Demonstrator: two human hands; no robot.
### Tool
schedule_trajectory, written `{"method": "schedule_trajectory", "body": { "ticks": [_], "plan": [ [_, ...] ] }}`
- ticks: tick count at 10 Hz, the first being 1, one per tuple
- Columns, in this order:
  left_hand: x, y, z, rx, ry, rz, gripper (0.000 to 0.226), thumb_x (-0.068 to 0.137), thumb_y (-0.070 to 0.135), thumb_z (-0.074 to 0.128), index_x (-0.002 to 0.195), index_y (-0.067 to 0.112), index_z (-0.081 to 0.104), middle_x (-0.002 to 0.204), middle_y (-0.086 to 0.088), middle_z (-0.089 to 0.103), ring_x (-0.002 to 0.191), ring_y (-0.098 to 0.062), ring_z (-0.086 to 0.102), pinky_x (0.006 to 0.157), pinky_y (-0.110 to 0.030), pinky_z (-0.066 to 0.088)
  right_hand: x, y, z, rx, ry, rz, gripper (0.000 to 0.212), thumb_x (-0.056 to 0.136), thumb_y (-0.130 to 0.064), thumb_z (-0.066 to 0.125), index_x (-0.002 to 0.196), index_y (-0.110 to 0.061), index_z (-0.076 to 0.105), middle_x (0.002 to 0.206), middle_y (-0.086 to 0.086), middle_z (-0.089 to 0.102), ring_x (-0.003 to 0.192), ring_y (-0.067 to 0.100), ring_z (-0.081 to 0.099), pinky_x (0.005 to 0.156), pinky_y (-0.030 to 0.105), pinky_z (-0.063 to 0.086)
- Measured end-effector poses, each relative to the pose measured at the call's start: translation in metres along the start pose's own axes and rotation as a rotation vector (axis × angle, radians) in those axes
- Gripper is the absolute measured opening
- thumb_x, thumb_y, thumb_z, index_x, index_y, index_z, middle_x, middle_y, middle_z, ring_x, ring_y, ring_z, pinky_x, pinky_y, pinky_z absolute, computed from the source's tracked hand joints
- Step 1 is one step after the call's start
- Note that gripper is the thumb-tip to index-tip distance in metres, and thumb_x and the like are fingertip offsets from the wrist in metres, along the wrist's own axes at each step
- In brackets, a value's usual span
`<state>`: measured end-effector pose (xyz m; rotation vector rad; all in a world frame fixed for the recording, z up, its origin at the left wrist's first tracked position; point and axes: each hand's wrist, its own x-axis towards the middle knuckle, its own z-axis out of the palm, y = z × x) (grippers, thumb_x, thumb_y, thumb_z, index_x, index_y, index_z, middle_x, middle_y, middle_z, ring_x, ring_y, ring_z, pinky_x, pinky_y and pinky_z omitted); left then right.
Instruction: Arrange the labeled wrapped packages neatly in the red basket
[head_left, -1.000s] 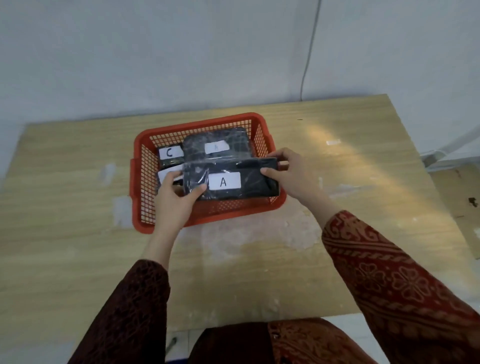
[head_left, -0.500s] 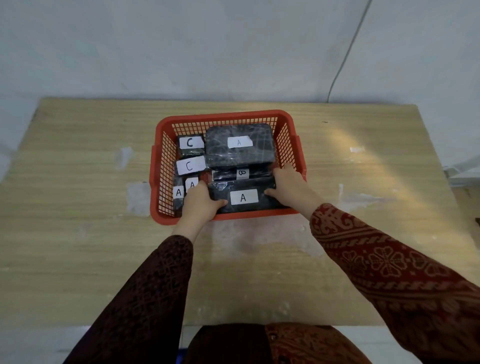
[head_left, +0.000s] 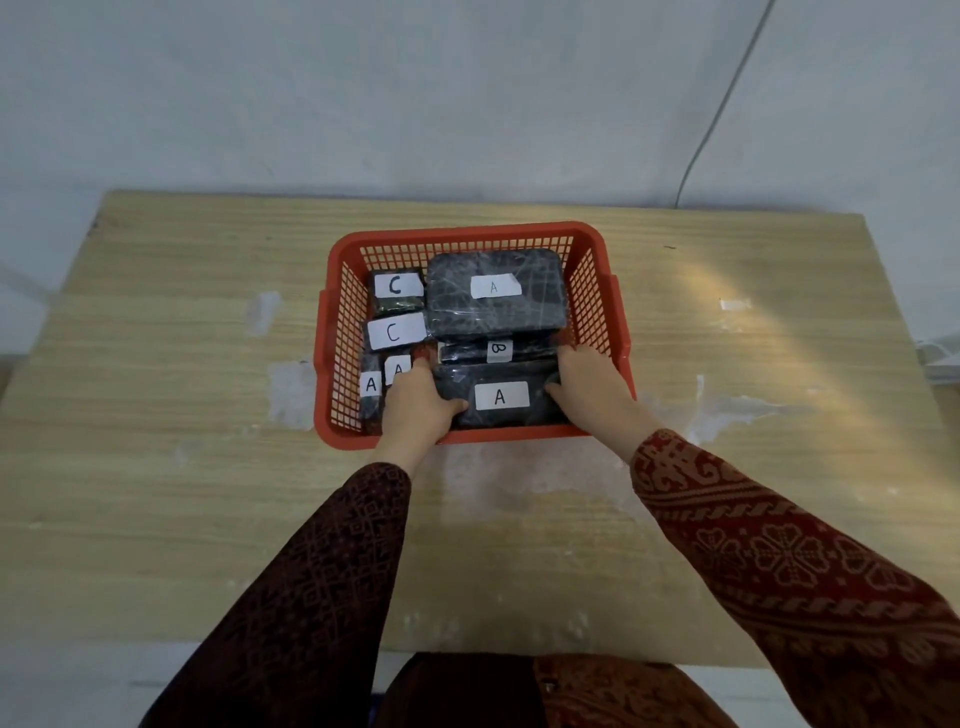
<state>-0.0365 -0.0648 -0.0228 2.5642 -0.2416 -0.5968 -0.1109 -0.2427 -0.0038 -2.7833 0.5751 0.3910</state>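
Note:
The red basket (head_left: 470, 236) stands in the middle of the table and holds several black wrapped packages with white labels. A flat package labelled A (head_left: 501, 396) lies along the basket's near wall. My left hand (head_left: 418, 402) grips its left end and my right hand (head_left: 595, 387) its right end. Behind it lies a narrow package B (head_left: 498, 351), then a large package A (head_left: 493, 293) at the back right. Two C packages (head_left: 396, 312) fill the back left. Two small A packages (head_left: 371, 387) stand at the front left, partly hidden by my left hand.
The wooden table (head_left: 182, 467) has pale worn patches around the basket. A grey wall with a thin cable (head_left: 722, 104) rises behind it. A bit of white tape (head_left: 735, 305) sticks to the table at the right.
The flat A package went from above the basket's front down into the basket along the near wall, both hands still on its ends. The camera view shifted so the basket sits more centred.

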Motion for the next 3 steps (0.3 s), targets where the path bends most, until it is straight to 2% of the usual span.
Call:
{"method": "schedule_trajectory", "body": {
  "ticks": [1, 2, 3],
  "plan": [
    [-0.003, 0.001, 0.000, 0.050, -0.001, 0.020, 0.050, 0.079, 0.026, 0.073, 0.119, 0.005, 0.051, 0.110, -0.015, 0.064, 0.100, -0.033, 0.061, 0.073, -0.035, 0.050, -0.006, 0.000, 0.003, -0.036, -0.068, -0.012, 0.042, 0.092, -0.033, 0.054, 0.114, 0.002, 0.054, 0.121, 0.025, 0.056, 0.111, 0.039, 0.052, 0.090, 0.043, 0.046],
    [-0.010, 0.004, -0.008, 0.209, 0.052, 0.115, 0.031, 0.087, 0.022, 0.059, 0.111, 0.004, 0.054, 0.104, -0.017, 0.064, 0.095, -0.035, 0.061, 0.069, -0.036, 0.047, -0.016, -0.001, 0.002, -0.015, -0.085, -0.069, 0.049, 0.092, -0.039, 0.051, 0.124, -0.002, 0.052, 0.132, 0.022, 0.048, 0.118, 0.039, 0.046, 0.099, 0.045, 0.042],
    [-0.020, 0.009, -0.019, 0.264, 0.170, 0.189, 0.026, 0.090, 0.025, 0.054, 0.107, 0.007, 0.057, 0.102, -0.015, 0.064, 0.094, -0.034, 0.061, 0.067, -0.036, 0.045, -0.022, -0.002, -0.006, 0.040, 0.023, -0.154, 0.045, 0.091, -0.034, 0.053, 0.127, -0.006, 0.052, 0.130, 0.017, 0.052, 0.117, 0.035, 0.049, 0.098, 0.043, 0.045]
  ]
}}
